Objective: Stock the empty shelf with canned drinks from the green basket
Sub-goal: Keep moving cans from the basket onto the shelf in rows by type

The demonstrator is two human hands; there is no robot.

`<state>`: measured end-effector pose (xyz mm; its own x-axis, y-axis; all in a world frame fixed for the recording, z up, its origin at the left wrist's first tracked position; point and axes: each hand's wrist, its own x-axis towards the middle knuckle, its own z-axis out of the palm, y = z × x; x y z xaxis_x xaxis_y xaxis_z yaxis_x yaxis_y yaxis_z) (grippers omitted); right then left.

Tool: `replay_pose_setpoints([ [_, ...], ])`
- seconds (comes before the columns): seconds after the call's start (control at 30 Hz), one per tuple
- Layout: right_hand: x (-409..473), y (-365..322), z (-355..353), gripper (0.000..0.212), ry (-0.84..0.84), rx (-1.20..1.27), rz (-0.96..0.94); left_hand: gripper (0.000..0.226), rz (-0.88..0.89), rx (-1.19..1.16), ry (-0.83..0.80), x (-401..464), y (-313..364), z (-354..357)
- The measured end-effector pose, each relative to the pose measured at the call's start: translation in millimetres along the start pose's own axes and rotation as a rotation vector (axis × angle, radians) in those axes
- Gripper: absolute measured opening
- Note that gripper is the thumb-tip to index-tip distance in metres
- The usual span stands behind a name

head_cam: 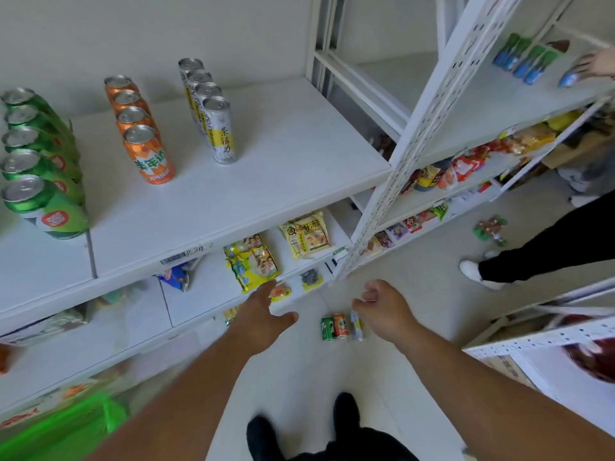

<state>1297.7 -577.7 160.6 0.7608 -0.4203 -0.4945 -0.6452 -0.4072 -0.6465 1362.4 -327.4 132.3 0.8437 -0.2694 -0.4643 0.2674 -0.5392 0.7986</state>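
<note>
On the white top shelf [266, 181] stand three rows of cans: green cans [43, 174] at the left, orange cans [143, 138] in the middle, white-and-yellow cans [209, 108] to their right. Three more cans, a green can [327, 328], an orange can [341, 325] and a white-and-yellow can [356, 325], are on the floor below my hands. My left hand [263, 314] reaches down with fingers spread and holds nothing. My right hand [386, 306] hangs loosely curled above the floor cans, holding nothing. The green basket [63, 430] is blurred at the lower left.
Lower shelves hold snack packets [253, 264]. A second shelving unit [466, 134] with snacks stands at the right, where another person's hand [595, 64] touches a packet and their leg [545, 247] crosses the floor. Another white rack [549, 341] is at the lower right.
</note>
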Motion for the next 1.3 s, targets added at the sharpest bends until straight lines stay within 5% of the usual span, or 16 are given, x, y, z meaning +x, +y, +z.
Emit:
replay_pose_setpoints([
  [0.4, 81.4, 123.5, -41.2, 0.048, -0.150, -0.064, 0.227, 0.092, -0.216, 0.094, -0.033, 47.5, -0.9, 114.2],
  [0.63, 182.8, 199.9, 3.7, 0.051, -0.263, -0.081, 0.279, 0.089, -0.285, 0.162, -0.038, 116.4, -46.8, 187.4],
  [1.13, 450.5, 443.2, 298.1, 0.053, -0.302, -0.391, 0.116, 0.091, -0.379, 0.195, -0.163, 356.5, -378.6, 374.7],
  [1.3, 486.3, 499.7, 355.0, 0.038, -0.263, -0.481, 0.009, 0.092, -0.387, 0.209, -0.194, 392.2, -453.3, 403.9],
])
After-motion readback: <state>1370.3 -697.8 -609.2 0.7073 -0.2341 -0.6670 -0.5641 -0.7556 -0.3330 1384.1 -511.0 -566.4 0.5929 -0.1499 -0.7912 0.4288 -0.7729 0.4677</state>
